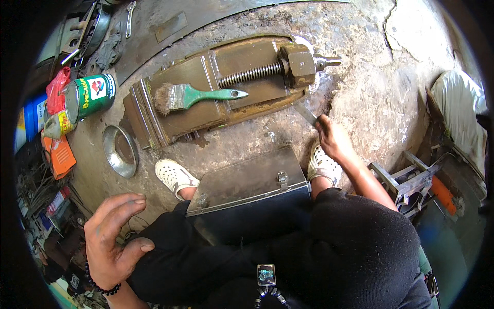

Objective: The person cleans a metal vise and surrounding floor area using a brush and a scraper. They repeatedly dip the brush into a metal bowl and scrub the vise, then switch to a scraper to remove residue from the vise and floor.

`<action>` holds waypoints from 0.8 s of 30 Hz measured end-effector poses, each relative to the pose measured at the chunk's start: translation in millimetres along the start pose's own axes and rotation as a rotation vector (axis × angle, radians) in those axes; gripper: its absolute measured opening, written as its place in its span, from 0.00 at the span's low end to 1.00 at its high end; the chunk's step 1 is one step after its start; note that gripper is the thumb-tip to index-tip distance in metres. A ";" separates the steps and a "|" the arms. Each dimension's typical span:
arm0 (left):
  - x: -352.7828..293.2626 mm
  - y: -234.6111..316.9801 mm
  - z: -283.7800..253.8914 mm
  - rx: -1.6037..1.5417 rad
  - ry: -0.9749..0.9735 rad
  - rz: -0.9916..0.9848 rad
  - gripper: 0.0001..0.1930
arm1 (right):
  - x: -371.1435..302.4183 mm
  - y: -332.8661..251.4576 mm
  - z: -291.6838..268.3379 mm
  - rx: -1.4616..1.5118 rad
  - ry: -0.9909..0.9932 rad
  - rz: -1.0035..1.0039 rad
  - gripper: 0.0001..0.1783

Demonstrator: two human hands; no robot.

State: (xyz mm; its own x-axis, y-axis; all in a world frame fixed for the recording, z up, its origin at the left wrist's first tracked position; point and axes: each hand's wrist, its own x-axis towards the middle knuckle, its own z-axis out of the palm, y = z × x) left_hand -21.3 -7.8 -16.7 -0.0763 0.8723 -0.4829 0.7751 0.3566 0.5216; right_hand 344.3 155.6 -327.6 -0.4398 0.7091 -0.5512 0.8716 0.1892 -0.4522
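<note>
My right hand [333, 138] is closed around a flat metal strip-like blade [305, 113], whose far end meets the near right edge of a heavy brown metal assembly [185, 72]. That assembly lies on the floor and carries a long threaded rod [252, 75] and a large hex-shaped block [301, 64] at its right end. Across its top rests a green-handled paintbrush [195, 96] with worn bristles toward the left. My left hand [116, 239] is raised at the lower left, fingers apart and slightly curled, touching nothing. Dark beads circle its wrist.
A metal box [247, 180] with latches sits between my feet. Left of the assembly are a metal bowl [120, 151], a green can [92, 97] and an orange packet [58, 156]. A metal frame [404, 180] stands at right; a wrench [130, 19] lies far left.
</note>
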 end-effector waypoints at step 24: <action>26.2 7.9 4.1 0.035 -0.054 -0.045 0.31 | 83.4 -13.3 -53.5 -0.439 -0.083 -0.297 0.19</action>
State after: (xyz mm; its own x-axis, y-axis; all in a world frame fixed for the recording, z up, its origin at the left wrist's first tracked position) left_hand -14.5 16.5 -28.2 -0.0788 0.8359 -0.5432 0.7929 0.3828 0.4741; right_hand 307.6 248.5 -330.0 -0.6813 0.5291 -0.5059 0.7079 0.6522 -0.2712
